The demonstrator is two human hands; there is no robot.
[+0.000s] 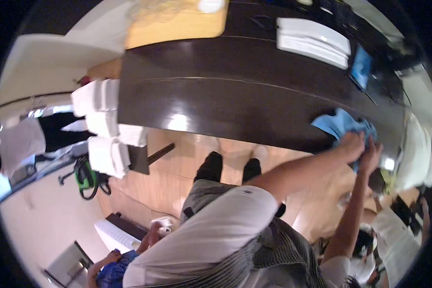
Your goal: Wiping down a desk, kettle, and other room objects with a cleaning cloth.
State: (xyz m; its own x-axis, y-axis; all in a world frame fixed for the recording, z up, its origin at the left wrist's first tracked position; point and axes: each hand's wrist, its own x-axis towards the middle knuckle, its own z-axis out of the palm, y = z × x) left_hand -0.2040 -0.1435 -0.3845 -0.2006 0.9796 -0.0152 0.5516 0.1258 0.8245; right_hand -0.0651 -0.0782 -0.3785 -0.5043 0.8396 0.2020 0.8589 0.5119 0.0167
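Observation:
A light-blue cloth (pixel 340 124) lies crumpled over the front edge of a dark tabletop (pixel 216 104), towards its right end. My left hand (pixel 351 145) grips the near side of the cloth, its arm reaching across in front of my body. Just beside it, my right hand (pixel 370 156) also has hold of the cloth. Part of the fabric hangs below the hands. The fingers are partly hidden by blur and by the folds.
Stacked white folded towels (pixel 108 154) stand at the table's left end. A white slab-like object (pixel 313 41) and a blue-faced flat panel (pixel 361 68) sit farther back. A green vacuum cleaner (pixel 86 176) is at left. People are nearby, bottom left and lower right.

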